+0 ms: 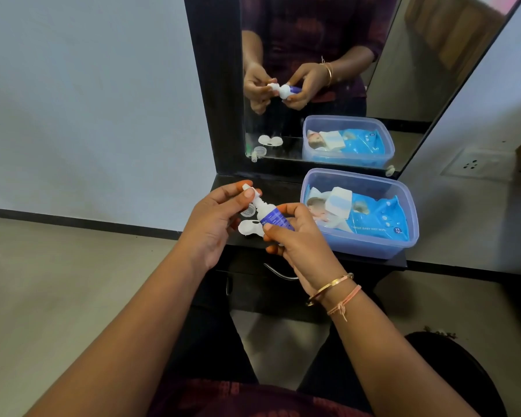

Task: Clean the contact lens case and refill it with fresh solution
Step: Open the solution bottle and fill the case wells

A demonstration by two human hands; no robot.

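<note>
Dresser shelf (pixel 283 188), bottle (pixel 275 219) in right hand (pixel 301 245)

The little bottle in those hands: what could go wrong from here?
The left hand pinches the small cap at the tip of the bottle that the right hand grips; it could slip and drop. The lens case lies near the front edge of the shelf, under the hands; a nudge might knock it off.

Before me, a black-framed mirror (pixel 403 94) tops a black dresser (pixel 277 188) against white walls (pixel 88 100); pale floor (pixel 57 281), dark skirting (pixel 73 221), perhaps a socket (pixel 475 164).
</note>
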